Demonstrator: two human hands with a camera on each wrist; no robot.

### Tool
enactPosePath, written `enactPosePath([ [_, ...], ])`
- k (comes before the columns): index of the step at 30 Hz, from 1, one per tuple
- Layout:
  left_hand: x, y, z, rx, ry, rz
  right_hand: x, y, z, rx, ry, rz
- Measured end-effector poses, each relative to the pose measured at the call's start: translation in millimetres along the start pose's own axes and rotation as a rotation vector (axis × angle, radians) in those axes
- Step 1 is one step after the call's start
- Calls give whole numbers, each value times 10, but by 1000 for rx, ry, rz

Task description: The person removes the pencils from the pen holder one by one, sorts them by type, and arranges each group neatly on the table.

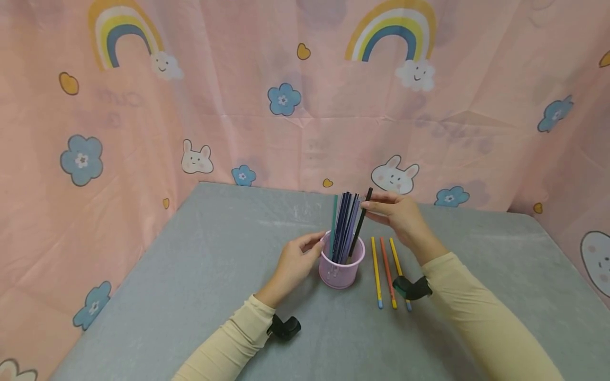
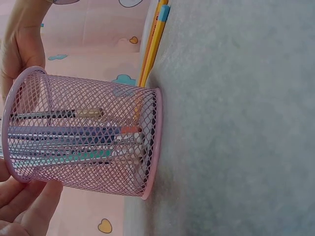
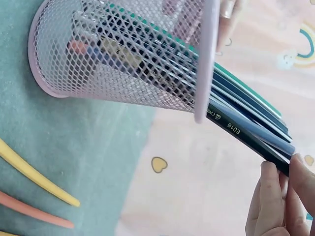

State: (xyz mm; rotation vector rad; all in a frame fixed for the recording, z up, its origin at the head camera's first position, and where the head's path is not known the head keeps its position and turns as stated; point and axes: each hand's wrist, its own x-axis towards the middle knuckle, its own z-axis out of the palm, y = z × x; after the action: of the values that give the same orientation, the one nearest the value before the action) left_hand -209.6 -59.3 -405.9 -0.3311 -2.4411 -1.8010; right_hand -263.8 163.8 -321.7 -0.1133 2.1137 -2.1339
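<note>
A pink mesh pen cup (image 1: pixel 338 272) stands upright on the table. My left hand (image 1: pixel 296 260) grips its rim from the left, fingers against the mesh in the left wrist view. My right hand (image 1: pixel 397 214) pinches a black pencil (image 3: pixel 241 132) near its upper end, between thumb and fingers. This pencil leans right over the rim, marked E016; its gold lower end (image 2: pixel 89 112) hangs inside the cup, above the base. Several dark blue and purple pens (image 1: pixel 344 227) and one green pen (image 1: pixel 333 225) stand in the cup beside it.
Right of the cup, a yellow pencil (image 1: pixel 376 270), an orange pencil (image 1: pixel 387 267) and a second yellow pencil (image 1: pixel 395 256) lie side by side on the grey table (image 1: pixel 214 254). A pink printed curtain (image 1: pixel 229 79) surrounds the back and sides.
</note>
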Motion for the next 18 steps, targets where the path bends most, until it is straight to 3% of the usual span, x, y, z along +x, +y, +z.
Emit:
enactPosePath([
  [18,8,8,7,-14,3,7,-153,-468,-236,167,28,-61],
])
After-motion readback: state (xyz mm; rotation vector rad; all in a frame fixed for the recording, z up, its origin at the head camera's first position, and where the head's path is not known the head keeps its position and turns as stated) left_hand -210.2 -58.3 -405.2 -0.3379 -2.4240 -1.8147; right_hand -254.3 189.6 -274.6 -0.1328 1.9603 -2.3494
